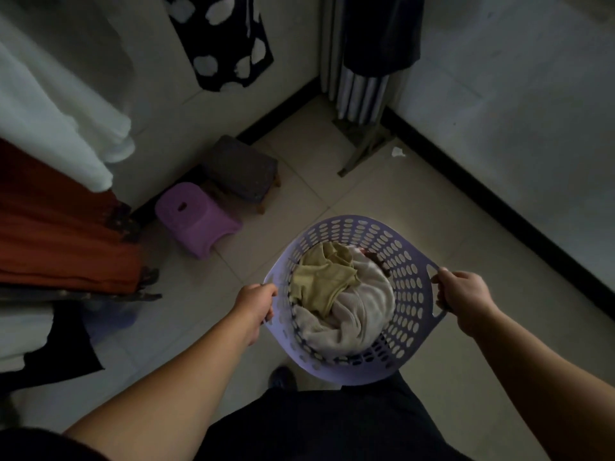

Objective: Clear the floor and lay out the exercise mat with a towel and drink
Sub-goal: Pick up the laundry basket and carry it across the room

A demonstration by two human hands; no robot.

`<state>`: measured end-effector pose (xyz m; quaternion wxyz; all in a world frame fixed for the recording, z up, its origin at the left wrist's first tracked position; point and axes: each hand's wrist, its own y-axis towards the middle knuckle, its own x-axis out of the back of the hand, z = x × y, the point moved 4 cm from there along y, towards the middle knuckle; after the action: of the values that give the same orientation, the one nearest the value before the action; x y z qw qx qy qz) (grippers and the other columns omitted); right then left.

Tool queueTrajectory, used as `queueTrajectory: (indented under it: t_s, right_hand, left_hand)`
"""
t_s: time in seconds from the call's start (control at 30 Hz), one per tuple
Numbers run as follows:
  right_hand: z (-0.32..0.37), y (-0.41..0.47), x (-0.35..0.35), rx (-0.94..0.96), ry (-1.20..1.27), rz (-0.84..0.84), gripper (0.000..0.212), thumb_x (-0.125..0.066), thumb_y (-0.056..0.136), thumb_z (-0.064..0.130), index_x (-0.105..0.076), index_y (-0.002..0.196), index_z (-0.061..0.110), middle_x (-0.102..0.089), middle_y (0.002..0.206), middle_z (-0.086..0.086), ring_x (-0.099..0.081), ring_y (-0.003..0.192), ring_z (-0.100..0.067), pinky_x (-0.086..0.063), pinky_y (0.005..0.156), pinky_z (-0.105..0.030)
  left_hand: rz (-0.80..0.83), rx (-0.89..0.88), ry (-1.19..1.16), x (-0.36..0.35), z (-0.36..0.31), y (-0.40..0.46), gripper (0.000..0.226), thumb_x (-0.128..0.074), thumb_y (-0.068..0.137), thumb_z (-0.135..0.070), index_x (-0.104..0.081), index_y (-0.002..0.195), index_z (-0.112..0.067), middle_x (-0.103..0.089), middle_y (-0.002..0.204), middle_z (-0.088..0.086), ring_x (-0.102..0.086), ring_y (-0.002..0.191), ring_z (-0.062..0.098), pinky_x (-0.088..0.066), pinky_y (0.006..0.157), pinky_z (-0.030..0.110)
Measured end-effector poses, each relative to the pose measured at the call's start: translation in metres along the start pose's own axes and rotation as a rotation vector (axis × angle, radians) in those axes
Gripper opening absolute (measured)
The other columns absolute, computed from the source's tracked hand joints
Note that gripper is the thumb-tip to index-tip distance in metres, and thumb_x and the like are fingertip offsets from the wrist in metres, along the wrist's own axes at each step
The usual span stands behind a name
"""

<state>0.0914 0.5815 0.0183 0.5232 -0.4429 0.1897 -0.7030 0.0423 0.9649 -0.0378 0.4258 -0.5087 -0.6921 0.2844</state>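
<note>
lavender plastic basket (404,261) between left hand (254,302) and right hand (464,299), handles inside curled fingers

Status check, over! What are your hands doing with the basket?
Both hands, left and right, grip the basket handles. Basket holds clothes. Two stools, purple and grey, by the wall.
</note>
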Motion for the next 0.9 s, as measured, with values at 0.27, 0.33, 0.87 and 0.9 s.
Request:
queueTrajectory:
  t_s: [0.27,0.33,0.87,0.9]
  right_hand:
    - [0.095,0.126,0.039,0.021,-0.136,0.014,0.036,-0.049,0.099,0.036,-0.067,0.084,0.009,-0.065,0.067,-0.005,-0.059,0.057,-0.019,-0.048,0.055,-0.035]
    - [0.114,0.153,0.043,0.032,-0.156,-0.005,0.036,-0.050,0.098,0.036,-0.068,0.081,0.010,-0.063,0.065,-0.005,-0.058,0.056,-0.019,-0.048,0.055,-0.036]
    - [0.233,0.330,-0.058,0.106,-0.348,-0.037,0.027,-0.064,0.078,0.027,-0.059,0.056,0.014,-0.051,0.034,0.006,-0.047,0.033,-0.014,-0.040,0.049,-0.028]
    - [0.241,0.339,-0.072,0.113,-0.368,-0.044,0.025,-0.064,0.079,0.027,-0.060,0.058,0.013,-0.053,0.036,0.005,-0.049,0.034,-0.013,-0.041,0.049,-0.028]
  left_hand:
    - [-0.093,0.021,-0.002,-0.090,-0.097,0.021,0.016,-0.055,0.076,-0.022,-0.051,0.066,-0.011,-0.045,0.044,0.006,-0.042,0.048,0.021,-0.031,0.054,0.030]
    - [-0.093,0.036,-0.032,-0.108,-0.114,0.030,0.018,-0.056,0.078,-0.023,-0.050,0.065,-0.011,-0.046,0.047,0.007,-0.043,0.050,0.022,-0.032,0.055,0.031]
    - [-0.040,0.240,-0.236,-0.148,-0.193,0.193,0.025,-0.056,0.083,-0.020,-0.043,0.064,-0.010,-0.039,0.050,0.005,-0.038,0.053,0.022,-0.033,0.063,0.036]
    - [-0.044,0.262,-0.245,-0.143,-0.199,0.206,0.027,-0.056,0.083,-0.021,-0.043,0.062,-0.009,-0.040,0.050,0.006,-0.038,0.052,0.022,-0.033,0.062,0.035]
